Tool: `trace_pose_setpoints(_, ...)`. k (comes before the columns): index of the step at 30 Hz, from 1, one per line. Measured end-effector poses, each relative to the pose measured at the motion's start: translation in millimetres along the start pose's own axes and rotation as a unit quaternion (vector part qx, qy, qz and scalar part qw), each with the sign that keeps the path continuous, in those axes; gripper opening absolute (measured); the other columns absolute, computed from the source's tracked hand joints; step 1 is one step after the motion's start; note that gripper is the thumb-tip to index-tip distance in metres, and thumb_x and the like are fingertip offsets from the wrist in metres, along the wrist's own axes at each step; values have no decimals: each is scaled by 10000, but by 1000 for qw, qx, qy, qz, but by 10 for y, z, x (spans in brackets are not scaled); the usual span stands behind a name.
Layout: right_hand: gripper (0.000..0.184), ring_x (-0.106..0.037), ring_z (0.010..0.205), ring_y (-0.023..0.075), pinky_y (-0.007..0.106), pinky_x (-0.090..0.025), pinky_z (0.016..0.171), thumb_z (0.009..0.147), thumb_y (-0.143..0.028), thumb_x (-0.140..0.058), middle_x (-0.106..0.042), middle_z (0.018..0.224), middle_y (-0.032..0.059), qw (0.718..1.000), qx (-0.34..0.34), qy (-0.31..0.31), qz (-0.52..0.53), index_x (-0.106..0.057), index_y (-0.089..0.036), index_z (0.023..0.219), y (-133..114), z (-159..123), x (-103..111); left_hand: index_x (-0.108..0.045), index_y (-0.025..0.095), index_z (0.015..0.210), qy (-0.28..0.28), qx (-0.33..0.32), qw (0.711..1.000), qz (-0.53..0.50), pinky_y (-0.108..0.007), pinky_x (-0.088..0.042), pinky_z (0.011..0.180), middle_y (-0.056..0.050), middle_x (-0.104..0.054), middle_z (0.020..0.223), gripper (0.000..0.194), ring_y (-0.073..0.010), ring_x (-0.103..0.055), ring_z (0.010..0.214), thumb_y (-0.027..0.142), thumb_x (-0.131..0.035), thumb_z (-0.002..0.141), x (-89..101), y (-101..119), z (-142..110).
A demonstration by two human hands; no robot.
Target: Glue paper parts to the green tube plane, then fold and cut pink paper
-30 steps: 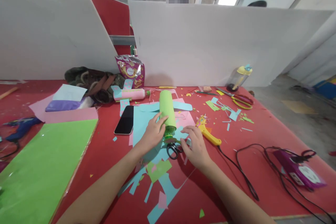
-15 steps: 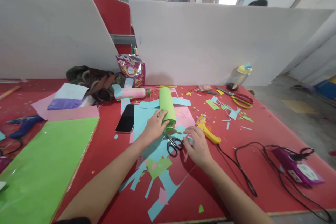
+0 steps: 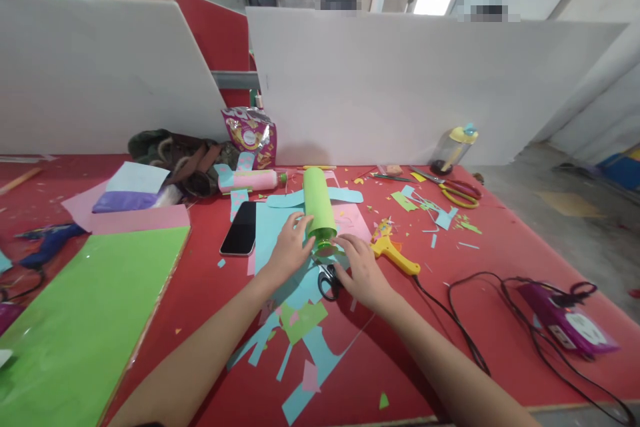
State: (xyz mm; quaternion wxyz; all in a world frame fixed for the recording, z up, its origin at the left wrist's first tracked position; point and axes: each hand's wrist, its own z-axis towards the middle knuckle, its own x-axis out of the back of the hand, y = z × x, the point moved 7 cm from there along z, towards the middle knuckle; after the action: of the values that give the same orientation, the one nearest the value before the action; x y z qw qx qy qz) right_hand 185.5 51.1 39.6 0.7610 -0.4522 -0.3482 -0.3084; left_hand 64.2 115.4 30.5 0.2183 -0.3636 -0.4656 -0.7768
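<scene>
A bottle wrapped in light green paper point(image 3: 319, 200) lies on light blue strips, its green neck towards me. Beside its lower left edge is my left hand point(image 3: 290, 248), fingers apart, the tips at or against the paper. My right hand point(image 3: 364, 272) is by the neck on the other side, fingers spread and curved; whether it touches the neck I cannot tell. Black-handled scissors point(image 3: 327, 285) lie under the neck, partly covered by my right hand. A light blue paper strip point(image 3: 347, 195) sticks out from each side of the bottle.
A yellow glue gun point(image 3: 397, 257) lies right of my right hand, its cord running to a purple power strip point(image 3: 570, 320). A phone point(image 3: 240, 228) is on the left. Paper scraps point(image 3: 303, 321) lie in front. Behind are a pink wrapped bottle point(image 3: 253, 179) and red-and-yellow-handled scissors point(image 3: 457, 192).
My right hand has moved left to the bottle's neck, now over part of the scissors. My left hand has slid slightly down and back from the top of the green paper.
</scene>
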Motion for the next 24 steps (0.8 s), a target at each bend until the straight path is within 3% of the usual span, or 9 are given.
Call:
trace_pose_setpoints(5, 287, -527, 855, 203, 376, -452, 789, 728, -103, -473, -486, 947, 106, 997, -44, -43, 46, -494, -147, 1011, 37, 188, -135, -534, 157, 1089, -8, -36, 999, -9, -415, -350, 954, -126, -384, 1245, 310, -248, -422, 1108, 123, -412, 806, -21, 42, 59)
trace_pose_setpoints(11, 182, -534, 770, 160, 334, -475, 720, 718, -103, -502, -457, 914, 60, 997, -49, -43, 41, -525, -184, 880, 32, 295, -210, -581, 182, 1032, -1, -46, 998, -32, -396, -386, 932, -99, -423, 1230, 335, -225, -452, 1090, 59, -379, 794, -64, 35, 118)
trace_pose_setpoints(24, 178, -526, 747, 151, 313, -448, 687, 684, -108, -528, -427, 918, 64, 992, -102, -71, 0, -508, -146, 857, 113, 436, -213, -583, 174, 1027, 14, 21, 995, -92, -404, -364, 957, -88, -510, 1114, 342, -210, -484, 1061, 31, -485, 732, -109, -104, 334)
